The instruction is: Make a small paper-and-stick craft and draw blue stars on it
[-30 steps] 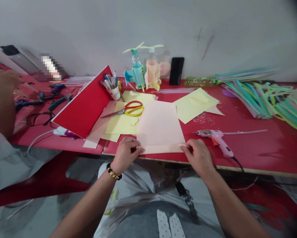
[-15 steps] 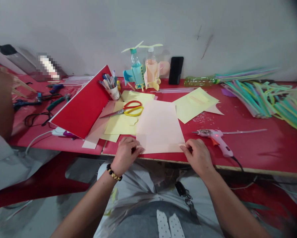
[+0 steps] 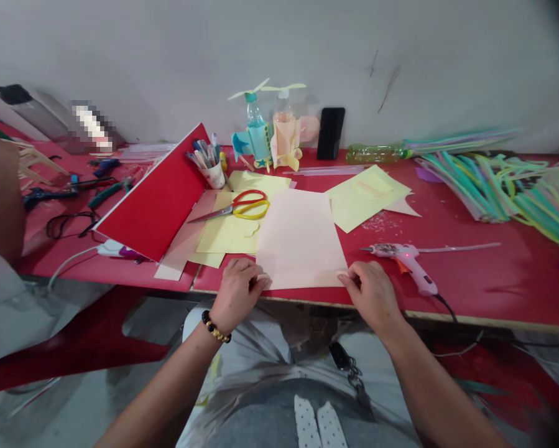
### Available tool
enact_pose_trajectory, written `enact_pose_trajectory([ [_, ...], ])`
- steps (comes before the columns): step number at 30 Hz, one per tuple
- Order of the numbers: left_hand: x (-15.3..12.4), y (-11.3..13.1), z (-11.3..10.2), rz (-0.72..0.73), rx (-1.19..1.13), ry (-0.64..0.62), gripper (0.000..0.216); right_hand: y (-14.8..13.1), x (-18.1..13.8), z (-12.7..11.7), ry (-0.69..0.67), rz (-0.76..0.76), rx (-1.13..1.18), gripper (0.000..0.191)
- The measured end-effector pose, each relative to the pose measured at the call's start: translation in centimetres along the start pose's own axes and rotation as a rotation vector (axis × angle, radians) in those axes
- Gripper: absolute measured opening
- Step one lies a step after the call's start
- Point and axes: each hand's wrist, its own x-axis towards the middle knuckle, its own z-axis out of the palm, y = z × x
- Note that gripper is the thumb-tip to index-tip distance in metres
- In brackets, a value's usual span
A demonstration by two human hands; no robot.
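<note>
A pale pink sheet of paper (image 3: 302,236) lies on the red table close to its front edge. My left hand (image 3: 239,286) pinches the sheet's near left corner between thumb and fingers. At the near right corner, my right hand (image 3: 370,289) grips the same sheet in a like pinch. Left of the sheet, scissors (image 3: 242,206) with one red and one yellow handle rest on yellow paper (image 3: 227,233). A pink glue gun (image 3: 407,261) with a clear glue stick in its back lies to the right of my right hand.
Two decorated bottles (image 3: 272,134) and a black phone (image 3: 331,133) stand by the wall. A pen cup (image 3: 212,174) is beside a propped red folder (image 3: 162,199). Colored strips (image 3: 484,186) cover the far right. Another person's arm (image 3: 2,199) is at the left.
Both hands keep hold of the paper's near corners. The narrow raised fold along its near edge looks flatter now.
</note>
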Motion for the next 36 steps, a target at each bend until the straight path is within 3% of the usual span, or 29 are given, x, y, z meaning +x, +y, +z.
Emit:
enact_pose_trajectory([
  [12,0.1,0.2,-0.1,0.025,0.023,-0.005,0.014,0.0,0.0,-0.1,-0.025,0.002,-0.029,0.030],
  [15,-0.1,0.7,-0.2,-0.005,0.063,0.041,0.005,-0.1,-0.1,0.0,-0.021,0.009,-0.051,0.028],
  [19,-0.6,2.1,0.2,0.049,0.161,0.126,0.027,-0.2,-0.2,0.2,-0.014,0.052,-0.058,0.020],
  [23,-0.8,2.9,1.0,0.336,0.203,-0.025,0.037,-0.3,-0.2,0.1,-0.021,0.061,-0.069,0.018],
  [25,-0.7,3.0,1.2,0.399,0.234,-0.134,0.039,-0.4,-0.2,0.1,-0.032,0.059,-0.075,0.016],
  [30,-0.9,3.7,0.8,0.385,0.401,-0.279,0.046,-0.6,-0.3,-0.1,-0.062,0.050,-0.098,0.011],
  [36,-2.2,6.1,1.2,0.321,0.525,-0.282,0.067,-0.8,-0.4,0.0,-0.053,0.025,-0.117,0.009],
])
